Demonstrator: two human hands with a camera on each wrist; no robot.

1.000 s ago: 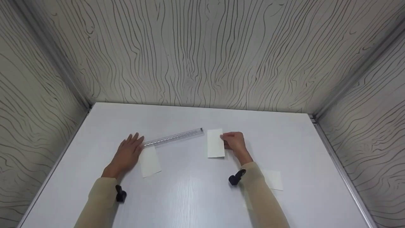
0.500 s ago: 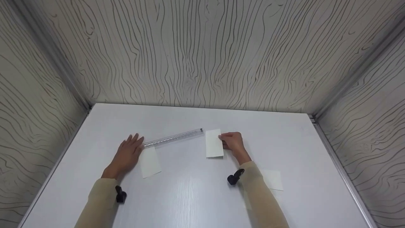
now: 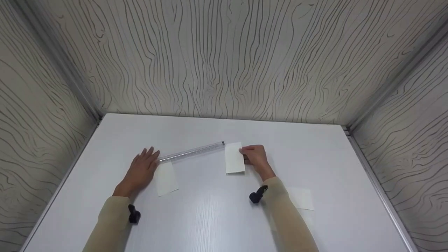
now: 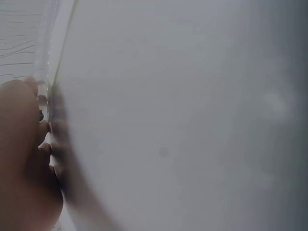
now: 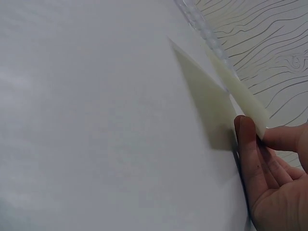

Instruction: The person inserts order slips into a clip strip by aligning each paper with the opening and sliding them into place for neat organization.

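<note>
A clear ruler (image 3: 192, 152) lies slanted on the table, with a dark mark at its right end. My left hand (image 3: 140, 169) rests flat over the ruler's left end, fingers extended. Just beside that hand, a pale paper slip (image 3: 167, 178) lies with its top edge at the ruler. My right hand (image 3: 255, 157) pinches another pale paper slip (image 3: 233, 158) by its right edge, close to the ruler's right end. In the right wrist view this slip (image 5: 245, 101) tilts up off the table between thumb and fingers. A darker patch beneath it may be shadow or paper; I cannot tell which.
More pale paper (image 3: 301, 198) lies by the right forearm and is partly covered by the sleeve. Patterned panels (image 3: 210, 59) close off the back and both sides of the white table (image 3: 203, 217). Small black cameras (image 3: 133, 214) sit at both wrists.
My right hand has slid slightly left with the paper slip, bringing it up to the ruler's right end. The left hand and the ruler have stayed in place.
</note>
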